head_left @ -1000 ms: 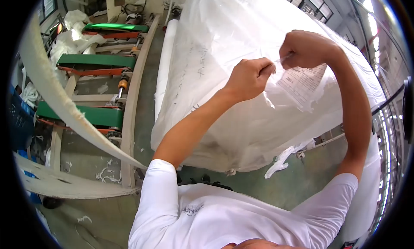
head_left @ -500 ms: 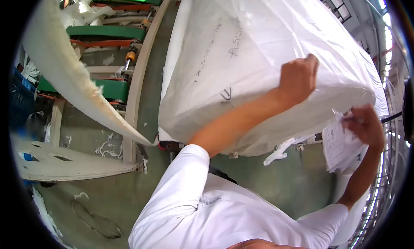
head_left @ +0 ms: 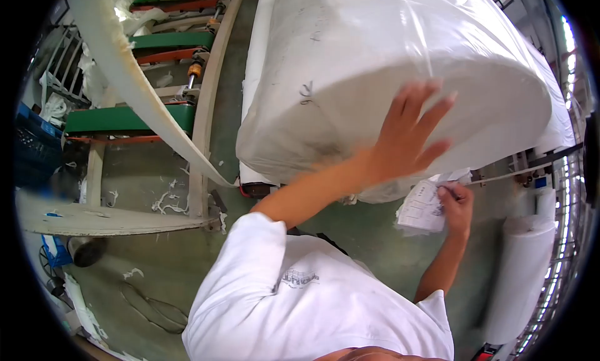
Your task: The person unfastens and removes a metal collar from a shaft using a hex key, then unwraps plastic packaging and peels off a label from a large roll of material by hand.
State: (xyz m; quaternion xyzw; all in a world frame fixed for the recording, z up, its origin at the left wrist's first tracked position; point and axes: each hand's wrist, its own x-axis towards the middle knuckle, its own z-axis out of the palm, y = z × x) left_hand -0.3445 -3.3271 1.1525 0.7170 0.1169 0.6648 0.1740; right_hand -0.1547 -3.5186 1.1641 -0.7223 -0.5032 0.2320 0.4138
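Observation:
A large white roll (head_left: 350, 105) wrapped in clear plastic fills the upper middle, with dark handwriting on its wrap. My left hand (head_left: 406, 136), somewhat blurred, is spread out over the near end of the roll; its fingers are apart and hold nothing. Whether it touches the plastic I cannot tell. Lower and to the right, my right hand (head_left: 457, 206) pinches a printed paper label (head_left: 422, 208) in a crumpled clear plastic sleeve, just below the roll's edge.
At the left stands a frame with green belts (head_left: 131, 119), crossed by a curved pale band (head_left: 134, 76). A smaller wrapped roll (head_left: 522, 280) stands at the right. Scraps and a loop of cord (head_left: 150, 311) lie on the green floor.
My right hand has come down with the label, first to the far right, then back toward the middle. My left hand has gone from closed to spread over the roll's end. The view has shifted.

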